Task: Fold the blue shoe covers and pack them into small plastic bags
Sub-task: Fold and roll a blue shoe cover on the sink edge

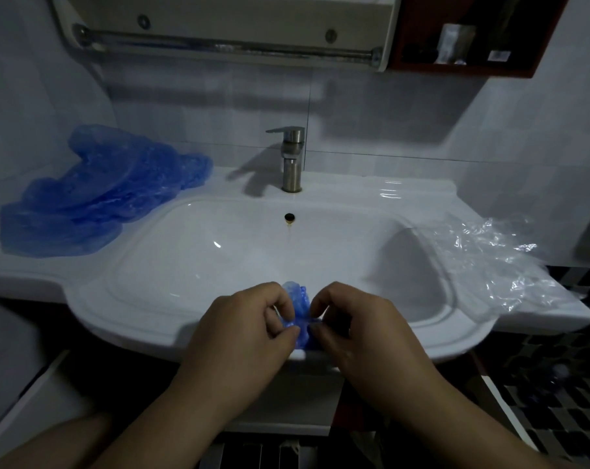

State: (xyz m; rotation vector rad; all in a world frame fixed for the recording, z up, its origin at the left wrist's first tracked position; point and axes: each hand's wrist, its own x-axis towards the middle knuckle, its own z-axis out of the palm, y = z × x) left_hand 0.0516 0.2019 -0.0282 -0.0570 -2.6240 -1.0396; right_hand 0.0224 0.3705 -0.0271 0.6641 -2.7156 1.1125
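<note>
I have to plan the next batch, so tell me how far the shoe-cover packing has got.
Done: no filled bag shows; the clear plastic bags on the right counter look empty. In hand: the left hand and right hand pinch one bunched blue shoe cover over the front rim of the sink, mid-fold. Left: the pile of blue shoe covers on the left counter, plus bagging everything.

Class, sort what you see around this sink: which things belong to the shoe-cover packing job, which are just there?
Job: small shoe cover, pinched by left hand and right hand; pile of shoe covers; clear plastic bags.
Lying about: faucet; sink; towel rail; red shelf.
</note>
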